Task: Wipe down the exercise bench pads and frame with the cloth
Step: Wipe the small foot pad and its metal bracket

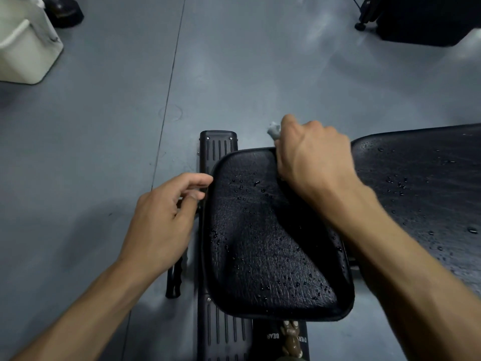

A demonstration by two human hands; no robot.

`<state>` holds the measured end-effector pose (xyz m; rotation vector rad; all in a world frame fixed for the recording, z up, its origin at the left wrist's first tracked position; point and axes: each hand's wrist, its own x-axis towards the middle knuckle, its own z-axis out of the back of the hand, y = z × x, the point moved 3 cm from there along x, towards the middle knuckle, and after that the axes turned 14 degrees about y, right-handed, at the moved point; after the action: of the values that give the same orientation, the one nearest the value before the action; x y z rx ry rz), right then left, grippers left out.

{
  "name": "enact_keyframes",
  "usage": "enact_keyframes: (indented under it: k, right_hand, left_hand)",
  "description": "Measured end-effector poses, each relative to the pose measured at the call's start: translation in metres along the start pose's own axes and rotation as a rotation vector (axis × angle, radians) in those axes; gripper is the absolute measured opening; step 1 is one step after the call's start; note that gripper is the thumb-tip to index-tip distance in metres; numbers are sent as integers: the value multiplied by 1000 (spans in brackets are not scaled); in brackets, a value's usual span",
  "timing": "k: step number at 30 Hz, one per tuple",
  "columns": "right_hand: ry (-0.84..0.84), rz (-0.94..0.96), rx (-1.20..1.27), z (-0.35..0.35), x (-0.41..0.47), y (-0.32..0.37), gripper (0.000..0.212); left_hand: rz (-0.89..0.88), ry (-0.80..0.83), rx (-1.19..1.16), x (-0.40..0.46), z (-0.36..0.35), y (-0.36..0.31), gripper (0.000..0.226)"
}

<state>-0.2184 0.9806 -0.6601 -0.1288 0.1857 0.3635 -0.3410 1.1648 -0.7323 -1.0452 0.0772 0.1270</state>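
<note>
A black textured seat pad [270,243] fills the centre, dotted with water drops. A second, longer black pad [421,183] lies to its right, also wet. My right hand [312,155] is closed on a small grey cloth [273,130] at the far edge of the seat pad; only a bit of the cloth sticks out past my fingers. My left hand [166,220] hovers at the pad's left edge, fingers loosely curled, fingertips touching the rim and holding nothing. The black ribbed frame foot [218,147] runs under the pad.
Grey floor surrounds the bench. A white bin [26,48] stands at the far left with a dark shoe [65,11] behind it. Black equipment [416,19] sits at the far right. A black handle [175,280] pokes out beneath my left wrist.
</note>
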Motion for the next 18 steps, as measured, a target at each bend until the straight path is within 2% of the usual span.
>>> enact_keyframes:
  k: [2, 6, 10, 13, 18]
  right_hand:
    - [17, 48, 4, -8, 3, 24, 17]
    - [38, 148, 16, -15, 5, 48, 18]
    - [2, 44, 36, -4, 6, 12, 22]
    - [-13, 23, 36, -5, 5, 19, 18]
    - [51, 199, 10, -19, 5, 73, 20]
  left_hand:
    - [-9, 1, -12, 1, 0, -1, 37]
    - [-11, -6, -8, 1, 0, -2, 39]
    - [-7, 23, -17, -1, 0, -1, 40]
    - [-1, 31, -24, -2, 0, 0, 42]
    - [16, 36, -12, 0, 0, -1, 44]
